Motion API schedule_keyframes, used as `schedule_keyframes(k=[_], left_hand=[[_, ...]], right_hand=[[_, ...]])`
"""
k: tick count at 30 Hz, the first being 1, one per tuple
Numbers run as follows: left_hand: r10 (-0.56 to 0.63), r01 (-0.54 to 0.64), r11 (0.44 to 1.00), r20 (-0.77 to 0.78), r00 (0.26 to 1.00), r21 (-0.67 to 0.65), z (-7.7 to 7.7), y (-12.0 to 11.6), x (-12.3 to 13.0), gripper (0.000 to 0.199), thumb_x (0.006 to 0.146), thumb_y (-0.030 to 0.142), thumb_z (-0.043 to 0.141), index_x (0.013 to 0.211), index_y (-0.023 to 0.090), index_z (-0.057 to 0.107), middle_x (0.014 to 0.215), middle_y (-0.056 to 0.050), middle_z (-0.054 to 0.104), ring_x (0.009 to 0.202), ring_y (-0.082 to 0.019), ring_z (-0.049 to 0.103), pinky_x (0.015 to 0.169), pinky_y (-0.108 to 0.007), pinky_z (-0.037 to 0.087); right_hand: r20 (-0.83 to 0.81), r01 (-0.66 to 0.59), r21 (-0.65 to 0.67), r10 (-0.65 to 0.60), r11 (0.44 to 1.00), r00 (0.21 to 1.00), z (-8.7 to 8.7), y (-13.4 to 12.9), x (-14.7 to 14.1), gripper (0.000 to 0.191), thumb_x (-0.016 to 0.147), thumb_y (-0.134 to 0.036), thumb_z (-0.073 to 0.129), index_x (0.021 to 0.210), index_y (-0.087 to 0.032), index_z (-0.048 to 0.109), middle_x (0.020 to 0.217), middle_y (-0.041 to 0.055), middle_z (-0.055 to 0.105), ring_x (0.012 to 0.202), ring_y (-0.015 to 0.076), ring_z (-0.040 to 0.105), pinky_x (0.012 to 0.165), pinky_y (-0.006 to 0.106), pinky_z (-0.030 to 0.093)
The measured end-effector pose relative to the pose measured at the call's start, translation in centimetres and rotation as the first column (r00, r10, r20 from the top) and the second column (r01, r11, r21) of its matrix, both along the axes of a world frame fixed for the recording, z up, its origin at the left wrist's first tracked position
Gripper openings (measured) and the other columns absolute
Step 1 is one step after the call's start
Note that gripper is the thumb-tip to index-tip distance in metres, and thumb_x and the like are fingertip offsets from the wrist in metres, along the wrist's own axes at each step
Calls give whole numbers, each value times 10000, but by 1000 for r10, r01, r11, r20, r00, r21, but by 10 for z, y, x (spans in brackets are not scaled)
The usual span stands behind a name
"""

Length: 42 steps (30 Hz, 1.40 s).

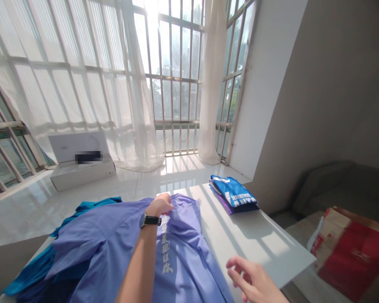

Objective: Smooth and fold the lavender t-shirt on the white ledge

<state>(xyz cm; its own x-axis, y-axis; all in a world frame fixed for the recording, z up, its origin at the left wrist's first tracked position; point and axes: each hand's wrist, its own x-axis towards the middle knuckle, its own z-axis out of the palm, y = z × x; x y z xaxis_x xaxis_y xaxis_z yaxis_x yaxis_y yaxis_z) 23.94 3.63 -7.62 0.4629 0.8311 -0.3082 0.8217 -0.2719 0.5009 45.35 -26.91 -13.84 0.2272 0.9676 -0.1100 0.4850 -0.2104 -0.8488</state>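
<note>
**Right hand [251,280] open, left hand [159,205] closed on lavender shirt [177,252]**

Nearest the camera, at the lower edge of the view, the right hand is held loosely open, its fingers slightly curled and nothing gripped, just over the edge of a white table [240,227]. The left hand is closed, its fingers curled over the fabric near the collar of the lavender shirt, and a black-strapped wristwatch [150,220] is worn on that wrist. The shirt is spread across the near part of the table, with pale printed characters running down its middle. A teal garment [31,269] and a dark navy garment [47,290] are bunched beneath it at the left, partly hidden. Farther along the table, well apart from both hands, a folded blue shirt [233,193] printed with "MARATHON" is stacked on a folded purple garment [219,200]. A red-and-tan cardboard package [350,256] is laid to the right of the table, before a grey sofa [325,189]. Beyond, a white box [82,164] with a raised lid is set on a glossy tiled floor [66,210], before sheer white curtains [82,97] and a barred window [177,75].
</note>
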Motion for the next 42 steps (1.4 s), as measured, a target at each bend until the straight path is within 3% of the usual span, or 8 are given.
schedule_keyframes(k=[3,7,11,13,20,31,38,42], left_hand=[[15,-15,991,1,1000,131,-7,7,1,264,967,345,656,1156,161,645,1157,-70,671,988,-206,664,872,-410,575],[5,-3,981,-11,1000,192,-16,11,6,240,977,382,636,1051,158,677,1110,-65,690,1019,-214,660,924,-436,552],[-20,29,986,-58,998,162,-28,9,11,240,967,390,654,1033,161,682,1067,-54,700,975,-202,674,888,-413,567],[-37,50,989,-97,995,142,-33,8,11,238,949,374,683,1035,152,680,1064,-53,700,978,-207,676,886,-420,569],[-67,84,988,-134,989,127,-42,11,9,171,943,359,689,924,189,693,944,-26,716,872,-173,684,816,-347,568],[96,-82,902,-11,995,425,-63,9,27,275,1021,273,411,1107,199,662,1146,-114,700,1101,-257,640,932,-352,487],[48,-55,879,27,998,474,-78,18,5,278,983,278,507,1188,250,694,1236,-101,647,1185,-291,575,1034,-417,455],[35,-72,860,83,996,506,-89,19,8,330,989,247,503,1278,224,660,1380,-129,571,1305,-304,504,1141,-461,372]], right_hand=[[115,-23,78,14,997,993,13,67,19,389,885,-512,469,914,-201,701,710,14,702,545,165,657,516,253,489],[285,-27,152,-18,988,958,8,156,30,371,898,-419,447,991,-181,716,804,53,746,634,182,681,640,288,508],[366,-71,164,6,984,931,-6,210,27,391,945,-374,456,1203,-195,689,874,74,775,801,211,712,740,292,483],[408,-98,160,24,982,912,-11,225,26,344,934,-349,503,1181,-222,707,877,66,778,839,215,713,759,289,466],[462,-75,180,-17,981,886,-28,256,42,186,886,-317,579,813,-205,709,803,55,762,775,204,693,703,276,443],[475,152,290,-279,945,834,-39,269,55,227,916,-374,529,893,-234,706,929,72,771,860,253,699,660,310,410],[443,120,349,-277,930,853,-42,264,52,317,935,-351,481,1075,-213,729,1099,107,761,916,250,710,741,333,491],[422,7,426,-206,905,883,-31,256,37,374,964,-368,418,1119,-184,704,1149,128,724,978,256,689,860,367,516]])
